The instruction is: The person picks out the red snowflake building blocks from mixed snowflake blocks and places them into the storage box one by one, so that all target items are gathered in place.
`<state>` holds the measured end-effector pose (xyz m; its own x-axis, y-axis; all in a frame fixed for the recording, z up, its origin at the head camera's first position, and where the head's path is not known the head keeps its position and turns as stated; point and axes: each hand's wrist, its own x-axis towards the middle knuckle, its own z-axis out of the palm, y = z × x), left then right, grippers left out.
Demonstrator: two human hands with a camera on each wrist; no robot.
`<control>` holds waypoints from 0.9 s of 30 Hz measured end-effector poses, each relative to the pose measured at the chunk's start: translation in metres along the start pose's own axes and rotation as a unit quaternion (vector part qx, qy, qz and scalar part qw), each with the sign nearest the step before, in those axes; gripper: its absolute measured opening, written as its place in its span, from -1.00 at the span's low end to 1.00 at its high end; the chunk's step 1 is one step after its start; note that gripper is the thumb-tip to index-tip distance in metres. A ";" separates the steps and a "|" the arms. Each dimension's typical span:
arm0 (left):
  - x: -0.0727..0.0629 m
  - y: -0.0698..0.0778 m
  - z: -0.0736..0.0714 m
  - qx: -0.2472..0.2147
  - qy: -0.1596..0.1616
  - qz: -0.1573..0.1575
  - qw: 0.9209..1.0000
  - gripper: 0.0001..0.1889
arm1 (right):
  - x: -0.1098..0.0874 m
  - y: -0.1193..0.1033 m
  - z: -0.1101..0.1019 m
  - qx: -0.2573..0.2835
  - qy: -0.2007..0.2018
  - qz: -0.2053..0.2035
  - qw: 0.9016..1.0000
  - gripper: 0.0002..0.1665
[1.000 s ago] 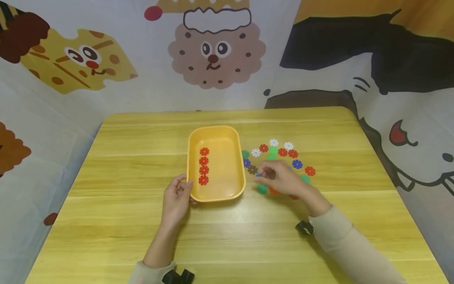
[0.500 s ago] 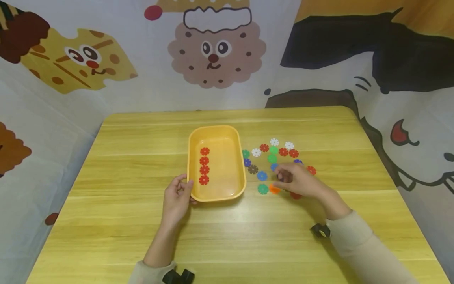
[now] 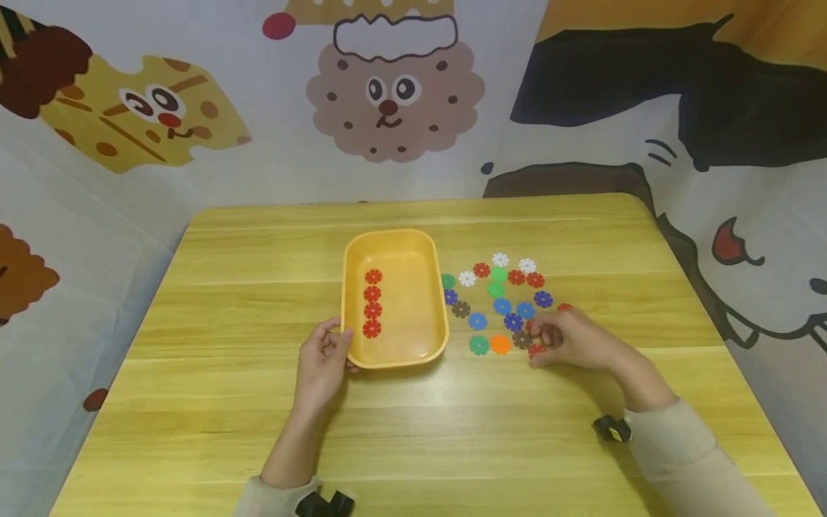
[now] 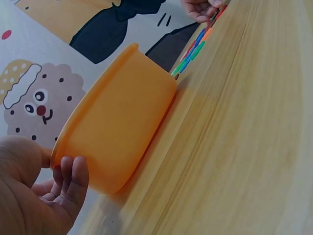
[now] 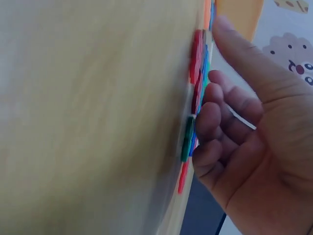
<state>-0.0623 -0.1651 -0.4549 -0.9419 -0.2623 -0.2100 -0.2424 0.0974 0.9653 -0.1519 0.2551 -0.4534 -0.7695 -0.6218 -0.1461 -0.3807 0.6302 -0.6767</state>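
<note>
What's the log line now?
left hand: grips yellow rectangular plastic tray | right hand: near multicoloured flower-shaped discs | tray: four red discs

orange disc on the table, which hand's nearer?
Right. The right hand is just right of the orange disc, with a brown disc between them; the left hand is across the yellow tray, holding its left edge.

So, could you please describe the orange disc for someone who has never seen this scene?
At the wooden table, find the yellow tray. Right of it, in the head view, lie scattered discs; the orange disc is in the nearest row, between a green disc and a brown disc. No other visible disc is orange.
</note>
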 end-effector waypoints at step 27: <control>0.001 -0.004 -0.001 -0.003 -0.002 0.006 1.000 -0.60 | -0.010 0.000 -0.002 -0.014 0.000 0.022 1.000 -0.57</control>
<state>-0.0617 -0.1664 -0.4592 -0.9454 -0.2582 -0.1988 -0.2297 0.0953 0.9686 -0.1453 0.2622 -0.4502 -0.7855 -0.5932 -0.1764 -0.3605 0.6702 -0.6487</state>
